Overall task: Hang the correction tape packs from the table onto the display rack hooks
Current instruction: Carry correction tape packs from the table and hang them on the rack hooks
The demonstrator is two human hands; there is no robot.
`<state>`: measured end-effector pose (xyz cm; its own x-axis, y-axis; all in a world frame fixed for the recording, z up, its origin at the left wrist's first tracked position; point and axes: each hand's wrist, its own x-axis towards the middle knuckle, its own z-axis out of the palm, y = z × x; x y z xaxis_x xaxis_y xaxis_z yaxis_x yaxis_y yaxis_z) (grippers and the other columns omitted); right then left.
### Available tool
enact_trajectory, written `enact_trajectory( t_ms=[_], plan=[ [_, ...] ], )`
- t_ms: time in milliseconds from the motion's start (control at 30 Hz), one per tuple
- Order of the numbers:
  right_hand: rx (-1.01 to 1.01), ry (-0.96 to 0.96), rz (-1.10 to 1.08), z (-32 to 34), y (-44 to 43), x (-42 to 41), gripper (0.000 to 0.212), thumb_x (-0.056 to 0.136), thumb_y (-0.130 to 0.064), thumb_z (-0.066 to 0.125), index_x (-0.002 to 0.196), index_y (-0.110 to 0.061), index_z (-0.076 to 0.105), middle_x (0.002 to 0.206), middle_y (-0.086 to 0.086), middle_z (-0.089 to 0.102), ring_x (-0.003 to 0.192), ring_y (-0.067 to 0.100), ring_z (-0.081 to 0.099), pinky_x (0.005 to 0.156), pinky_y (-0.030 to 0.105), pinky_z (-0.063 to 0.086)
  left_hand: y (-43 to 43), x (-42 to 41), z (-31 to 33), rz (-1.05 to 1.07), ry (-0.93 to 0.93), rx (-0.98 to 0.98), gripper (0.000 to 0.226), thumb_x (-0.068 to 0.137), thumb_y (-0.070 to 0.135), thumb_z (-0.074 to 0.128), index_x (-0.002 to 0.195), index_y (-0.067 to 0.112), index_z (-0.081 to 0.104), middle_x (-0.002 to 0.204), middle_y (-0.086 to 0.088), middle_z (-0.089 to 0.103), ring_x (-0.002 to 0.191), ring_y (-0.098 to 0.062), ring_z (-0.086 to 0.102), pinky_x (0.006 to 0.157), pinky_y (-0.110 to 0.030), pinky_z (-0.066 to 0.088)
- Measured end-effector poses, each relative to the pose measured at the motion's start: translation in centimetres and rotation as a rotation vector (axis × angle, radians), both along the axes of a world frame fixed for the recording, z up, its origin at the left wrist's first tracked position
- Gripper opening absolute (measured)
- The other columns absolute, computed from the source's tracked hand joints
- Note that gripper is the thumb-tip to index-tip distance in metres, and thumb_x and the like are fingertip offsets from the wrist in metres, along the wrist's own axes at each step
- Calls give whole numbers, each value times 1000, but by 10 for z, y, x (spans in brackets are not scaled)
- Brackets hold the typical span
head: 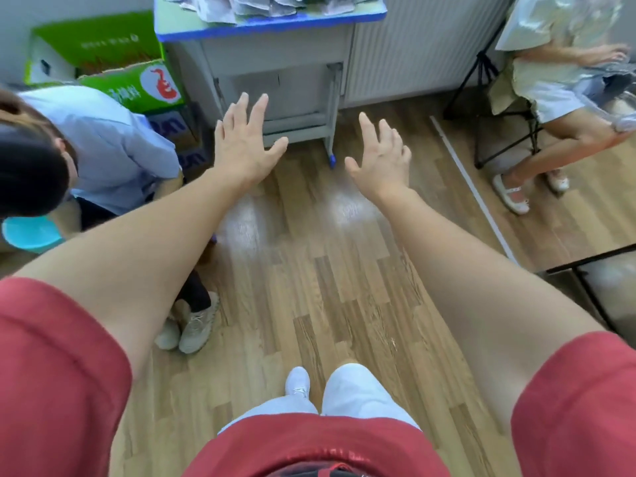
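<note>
A heap of correction tape packs in clear wrapping lies on a small grey table with a blue-edged top at the top of the view. My left hand is stretched forward below the table top, fingers spread and straight, holding nothing. My right hand reaches out beside it, fingers relaxed and apart, also empty. Both hands hover over the wooden floor, short of the table. No display rack shows in this view.
A person in a light blue shirt crouches at the left by a green carton. Another person sits on a black stool at the right. A black-framed table edge juts in at right. Wooden floor lies ahead.
</note>
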<state>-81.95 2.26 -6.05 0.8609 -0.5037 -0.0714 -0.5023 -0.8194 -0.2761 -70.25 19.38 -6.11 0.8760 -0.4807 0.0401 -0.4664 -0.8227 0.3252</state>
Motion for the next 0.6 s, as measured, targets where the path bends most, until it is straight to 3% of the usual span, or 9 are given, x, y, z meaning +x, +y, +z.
enact_trajectory(
  t_ms=[600],
  plan=[
    [-89,-66,182,43,-139,314,68,99,-39,41,154,-24,4,159,14,9,146,32,10,115,48,13,-108,265,37,274,-52,-58,70,97,46,44,153,24,9,161,-8,1,148,-26,1,119,-42,3]
  ],
)
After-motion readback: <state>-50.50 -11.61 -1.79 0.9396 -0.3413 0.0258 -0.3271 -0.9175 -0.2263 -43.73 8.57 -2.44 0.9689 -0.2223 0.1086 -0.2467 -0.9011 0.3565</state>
